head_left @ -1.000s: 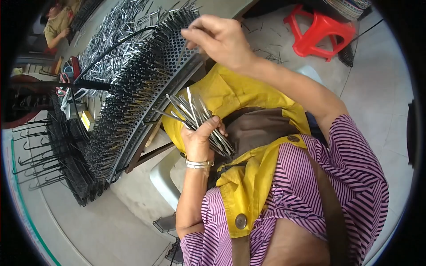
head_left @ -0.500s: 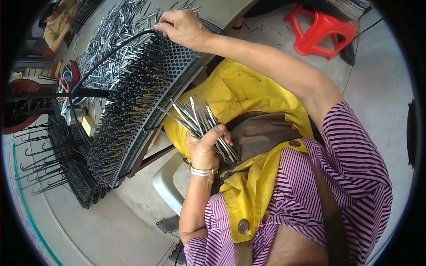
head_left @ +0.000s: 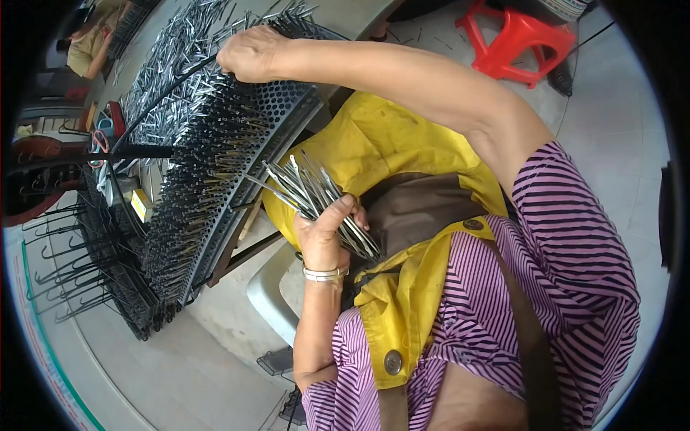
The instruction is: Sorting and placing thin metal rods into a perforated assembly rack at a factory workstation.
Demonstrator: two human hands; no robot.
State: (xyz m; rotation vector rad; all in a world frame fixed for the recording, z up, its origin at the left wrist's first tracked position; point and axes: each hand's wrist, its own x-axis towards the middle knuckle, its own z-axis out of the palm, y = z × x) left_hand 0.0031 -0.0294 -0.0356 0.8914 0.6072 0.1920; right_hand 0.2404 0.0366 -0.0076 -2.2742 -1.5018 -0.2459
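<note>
My left hand [head_left: 327, 230] is wrapped round a bundle of thin metal rods [head_left: 305, 187] with small holes at their tips, held above my lap. My right hand [head_left: 250, 54] reaches to the far part of a perforated metal rack [head_left: 295, 97]. Its fingers are curled downward, and what they hold, if anything, is hidden behind the hand. The rack is packed with upright dark rods [head_left: 208, 172]; a strip of round holes nearest me and toward the far right stands unfilled. A black curved bar [head_left: 162, 97] passes over the rack, close to my right hand.
Loose silvery rods [head_left: 172, 79] are heaped on the table [head_left: 359, 25] behind the rack. Black hooks [head_left: 65, 273] stick out at the left. A small yellow box [head_left: 141, 205] lies beyond the rack. A red stool [head_left: 517, 43] stands at far right; another person [head_left: 90, 50] sits far left.
My right hand has moved left and slightly nearer along the rack, with its fingers now turned out of sight. My left hand keeps the bundle in nearly the same place.
</note>
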